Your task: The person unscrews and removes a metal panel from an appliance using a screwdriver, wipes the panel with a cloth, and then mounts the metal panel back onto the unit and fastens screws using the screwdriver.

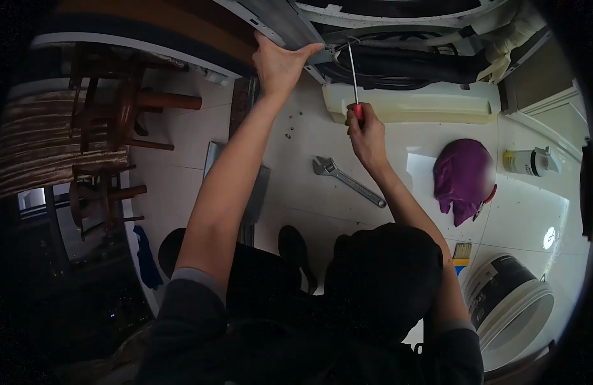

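My left hand (280, 67) grips the edge of a grey metal panel (278, 24) on a large appliance, its thumb stretched along the lower end. In my right hand (369, 140) is a screwdriver (355, 80) with a red handle and a long thin shaft. Its tip reaches the wires (340, 46) at the open base of the appliance; the exact contact point is too small to make out. Beside the tip run black insulated pipes (431, 67) and a wrapped pale hose (511, 42). A cream cover piece (412, 106) lies below the opening.
An adjustable wrench (349, 181) lies on the tiles, with several small screws (290, 128) nearby. To the right are a purple cloth (463, 173), a spray bottle (531, 162), a brush (462, 255) and a tipped bucket (511, 314). Wooden stools (132, 109) stand left.
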Tool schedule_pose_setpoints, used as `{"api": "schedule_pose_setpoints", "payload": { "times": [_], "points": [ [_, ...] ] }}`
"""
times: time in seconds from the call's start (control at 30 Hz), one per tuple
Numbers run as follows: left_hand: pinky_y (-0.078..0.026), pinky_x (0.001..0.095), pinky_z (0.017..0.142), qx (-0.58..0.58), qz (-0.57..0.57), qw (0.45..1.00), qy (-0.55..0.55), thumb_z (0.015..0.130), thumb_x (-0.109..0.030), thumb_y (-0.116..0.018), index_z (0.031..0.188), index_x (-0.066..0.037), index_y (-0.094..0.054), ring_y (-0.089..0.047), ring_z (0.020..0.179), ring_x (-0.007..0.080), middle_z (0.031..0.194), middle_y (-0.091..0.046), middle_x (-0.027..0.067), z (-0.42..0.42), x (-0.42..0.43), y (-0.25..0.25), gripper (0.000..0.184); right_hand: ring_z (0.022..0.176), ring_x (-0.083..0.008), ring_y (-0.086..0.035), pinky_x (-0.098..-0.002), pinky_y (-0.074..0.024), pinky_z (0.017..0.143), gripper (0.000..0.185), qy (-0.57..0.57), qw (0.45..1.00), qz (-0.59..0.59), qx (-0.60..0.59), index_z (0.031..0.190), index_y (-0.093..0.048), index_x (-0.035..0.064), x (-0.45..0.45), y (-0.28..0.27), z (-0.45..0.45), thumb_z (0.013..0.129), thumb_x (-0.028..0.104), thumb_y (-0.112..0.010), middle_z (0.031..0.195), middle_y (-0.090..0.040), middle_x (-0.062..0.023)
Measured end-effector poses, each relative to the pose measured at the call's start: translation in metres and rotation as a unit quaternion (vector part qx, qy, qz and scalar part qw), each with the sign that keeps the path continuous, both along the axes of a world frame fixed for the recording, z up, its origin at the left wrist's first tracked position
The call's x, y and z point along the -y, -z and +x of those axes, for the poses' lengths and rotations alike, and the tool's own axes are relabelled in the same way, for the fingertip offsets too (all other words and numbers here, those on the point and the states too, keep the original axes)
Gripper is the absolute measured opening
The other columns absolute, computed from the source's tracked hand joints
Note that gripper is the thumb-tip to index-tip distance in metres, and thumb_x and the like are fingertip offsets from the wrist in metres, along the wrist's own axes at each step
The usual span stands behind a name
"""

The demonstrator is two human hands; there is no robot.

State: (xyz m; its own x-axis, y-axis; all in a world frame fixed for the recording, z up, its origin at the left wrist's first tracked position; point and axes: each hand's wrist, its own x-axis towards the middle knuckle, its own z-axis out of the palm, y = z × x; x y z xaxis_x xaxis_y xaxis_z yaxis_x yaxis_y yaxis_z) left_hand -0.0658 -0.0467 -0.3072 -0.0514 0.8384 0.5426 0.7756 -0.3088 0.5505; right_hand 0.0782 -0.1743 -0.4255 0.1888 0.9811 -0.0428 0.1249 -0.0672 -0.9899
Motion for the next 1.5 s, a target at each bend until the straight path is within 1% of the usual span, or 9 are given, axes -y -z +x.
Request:
{"api": "schedule_pose_setpoints", "payload": {
  "times": [0.17,0.23,0.27,0.33,0.47,0.67,0.97,1.2,1.5],
  "points": [
    [-0.053,0.0405,0.081,0.064,-0.034,0.997,-0.007,0.056,-0.034,-0.093,0.113,0.003,-0.048,-0.066,0.095,0.0389,0.104,-0.067,0.022,0.009,0.008,0.01,0.082,0.058,-0.0138,-0.058,-0.0298,-0.0474,0.055,0.017,-0.039,0.998,0.045,-0.01,0.1,-0.056,0.0007,-0.007,-0.023,-0.001,0.097,0.018,-0.056,0.069,-0.06,-0.0069],
    [-0.052,0.0374,0.082,0.354,0.003,0.934,0.056,0.06,-0.031,-0.092,0.115,0.003,-0.047,-0.066,0.095,0.0338,0.105,-0.067,0.019,0.018,0.002,0.058,0.079,0.062,-0.0249,-0.062,-0.036,-0.0494,0.062,0.014,-0.023,0.999,-0.015,-0.044,0.098,-0.056,0.0008,-0.003,-0.05,0.006,0.094,0.014,-0.058,0.07,-0.062,-0.0147],
    [-0.052,0.0374,0.082,0.365,0.013,0.93,0.051,0.06,-0.031,-0.092,0.115,0.003,-0.047,-0.066,0.095,0.0338,0.105,-0.067,0.019,0.028,0.002,0.064,0.079,0.062,-0.0249,-0.062,-0.036,-0.0494,0.062,0.014,-0.031,0.999,-0.01,-0.032,0.098,-0.056,0.0008,-0.005,-0.052,0.01,0.094,0.014,-0.058,0.07,-0.062,-0.0147],
    [-0.05,0.0358,0.083,0.444,0.046,0.895,0.01,0.063,-0.028,-0.091,0.117,0.004,-0.047,-0.066,0.095,0.0291,0.105,-0.066,0.017,0.043,0.008,0.069,0.077,0.06,-0.0126,-0.058,-0.0282,-0.0475,0.057,0.015,-0.038,0.998,0.035,0.04,0.099,-0.056,0.0014,-0.008,-0.056,0.024,0.096,0.016,-0.058,0.072,-0.06,-0.0062],
    [-0.051,0.0407,0.08,0.274,0.047,0.955,-0.099,0.062,-0.032,-0.09,0.117,0.003,-0.05,-0.066,0.093,0.0364,0.103,-0.066,0.0204,0.05,0.019,0.058,0.076,0.062,-0.0124,-0.058,-0.0275,-0.0477,0.059,0.014,-0.046,0.991,0.053,0.117,0.098,-0.056,0.0014,-0.014,-0.074,0.04,0.095,0.015,-0.059,0.073,-0.06,-0.0059],
    [-0.053,0.0448,0.075,0.234,0.018,0.965,-0.116,0.063,-0.04,-0.088,0.108,0.003,-0.052,-0.066,0.087,0.0427,0.092,-0.067,0.0218,0.044,0.021,0.046,0.071,0.059,-0.016,-0.059,-0.0301,-0.0478,0.059,0.014,-0.039,0.992,0.066,0.099,0.1,-0.059,0.0016,-0.006,-0.074,0.028,0.093,0.013,-0.061,0.069,-0.061,-0.0094],
    [-0.054,0.0453,0.069,0.143,0.058,0.978,-0.138,0.061,-0.047,-0.087,0.096,0.002,-0.057,-0.067,0.077,0.0411,0.083,-0.068,0.0201,0.036,0.015,0.05,0.068,0.062,-0.0176,-0.061,-0.0322,-0.0487,0.062,0.016,-0.021,0.998,-0.033,0.055,0.102,-0.061,0.0002,0.015,-0.049,0.028,0.092,0.013,-0.06,0.07,-0.062,-0.0117],
    [-0.054,0.0434,0.057,0.052,0.047,0.992,-0.106,0.054,-0.056,-0.088,0.069,0.004,-0.058,-0.068,0.064,0.0391,0.064,-0.065,0.0219,0.013,0.004,0.042,0.069,0.074,-0.0435,-0.059,-0.0465,-0.0483,0.067,0.011,-0.078,0.968,0.032,0.236,0.095,-0.061,0.0002,0.066,0.039,0.06,0.086,0.007,-0.061,0.08,-0.062,-0.0217],
    [-0.054,0.0402,0.057,-0.079,-0.016,0.988,-0.13,0.062,-0.054,-0.085,0.073,0.004,-0.062,-0.069,0.064,0.0347,0.066,-0.067,0.0179,0.015,0.017,0.026,0.063,0.084,-0.0393,-0.06,-0.0458,-0.0499,0.074,0.014,-0.085,0.944,0.042,0.314,0.099,-0.062,0.0045,0.091,0.08,0.071,0.089,0.014,-0.062,0.089,-0.06,-0.0182]
  ]
}}
